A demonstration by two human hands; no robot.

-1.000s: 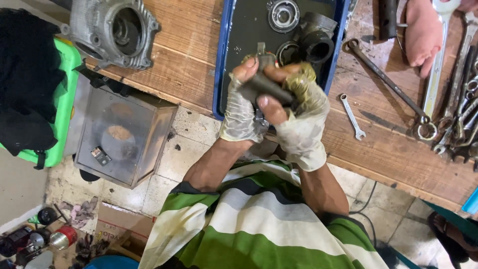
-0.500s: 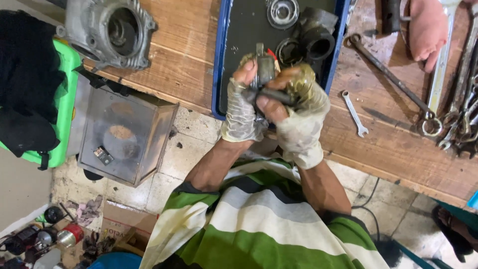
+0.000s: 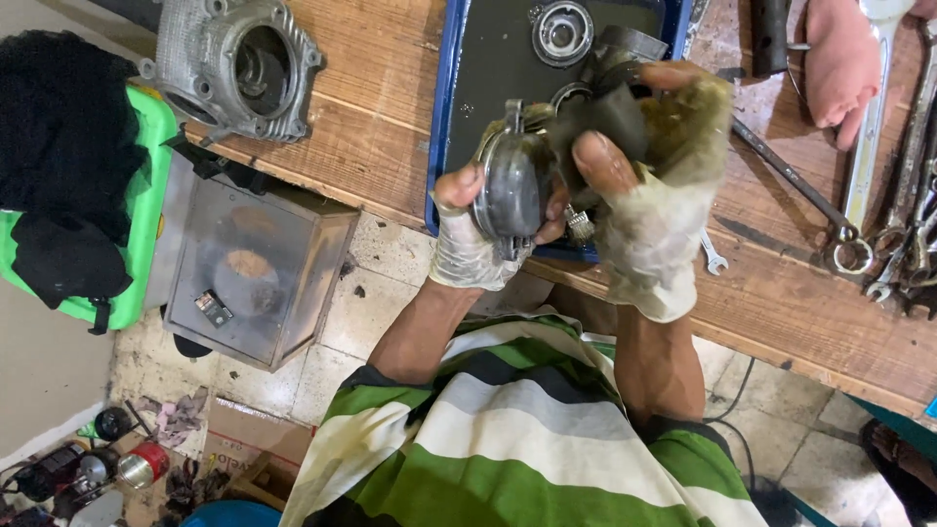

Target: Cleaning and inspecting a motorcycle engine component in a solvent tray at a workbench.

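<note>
Raised closer to the camera since a moment ago, both gloved hands grip a round metal part [image 3: 514,181] above the workbench's [image 3: 390,117] near edge: left hand [image 3: 475,239] fingers curl beneath, right hand [image 3: 649,185] thumb presses its rim.

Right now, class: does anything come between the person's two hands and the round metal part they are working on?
Only gloves. The left hand and right hand, both in dirty fingerless gloves, grip the round metal part directly above the blue tray.

green-white-black striped shirt [image 3: 527,439], blue tray [image 3: 441,117], perhaps grey engine casing [image 3: 234,63].
</note>
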